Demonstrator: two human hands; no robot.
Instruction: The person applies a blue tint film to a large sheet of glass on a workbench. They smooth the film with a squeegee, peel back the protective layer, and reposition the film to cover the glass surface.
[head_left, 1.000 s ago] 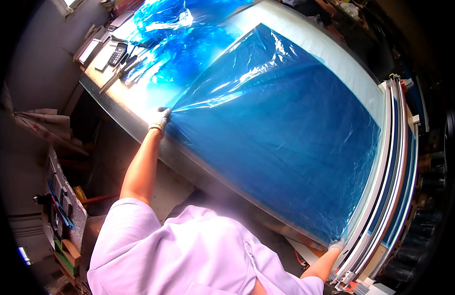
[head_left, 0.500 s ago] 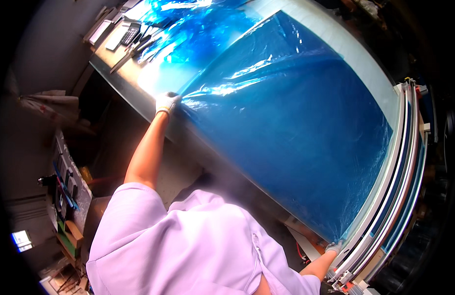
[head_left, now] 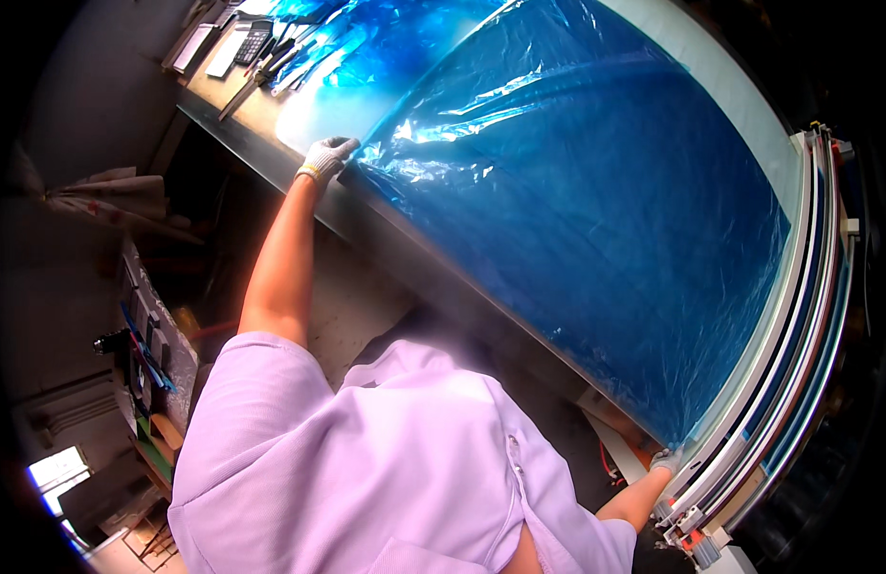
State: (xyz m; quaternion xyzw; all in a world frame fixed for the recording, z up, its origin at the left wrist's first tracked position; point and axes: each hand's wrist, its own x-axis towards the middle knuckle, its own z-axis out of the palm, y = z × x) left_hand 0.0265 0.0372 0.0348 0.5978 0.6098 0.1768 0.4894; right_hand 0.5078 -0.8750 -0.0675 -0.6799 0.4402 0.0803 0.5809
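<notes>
A broad sheet of blue plastic film (head_left: 606,201) stretches over the table, glossy and creased near its left corner. My left hand (head_left: 328,159), in a pale knit glove, is closed on that corner at the table's front edge. Far to the right, my right hand (head_left: 665,461), also gloved, is at the film's near right corner beside the long rails. Its fingers look closed on the film there, though they are small and partly hidden.
Long metal and white rails (head_left: 797,316) run along the table's right end. Crumpled blue film (head_left: 395,48) lies at the far left, near a calculator (head_left: 255,43) and several long tools (head_left: 261,77). A cluttered side stand (head_left: 161,354) is at my left.
The view has shifted, so the table and rails sit higher and farther right. The film's left part has flatter creases. Both hands are still at its corners.
</notes>
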